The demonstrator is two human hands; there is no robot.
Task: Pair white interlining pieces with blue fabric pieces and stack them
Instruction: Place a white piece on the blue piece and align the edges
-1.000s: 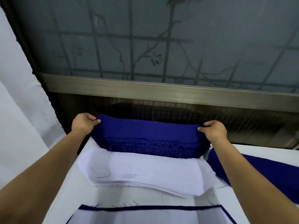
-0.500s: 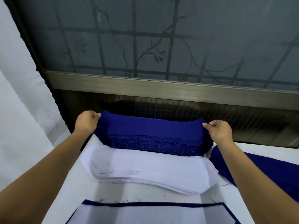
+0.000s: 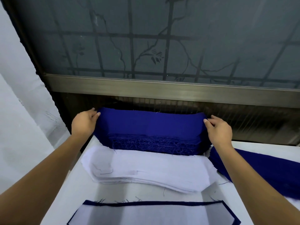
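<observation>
Stack of blue fabric pieces point(image 3: 151, 125) spans between both hands: left hand point(image 3: 84, 123) pinches its left top corner, right hand point(image 3: 219, 130) its right; white interlining stack point(image 3: 146, 169) lies just nearer.

One head-worn wide-angle view, facing forward and down across the counter point(image 3: 129, 194) toward a window point(image 3: 178, 46). Camera sits near the counter, above its front edge.
</observation>
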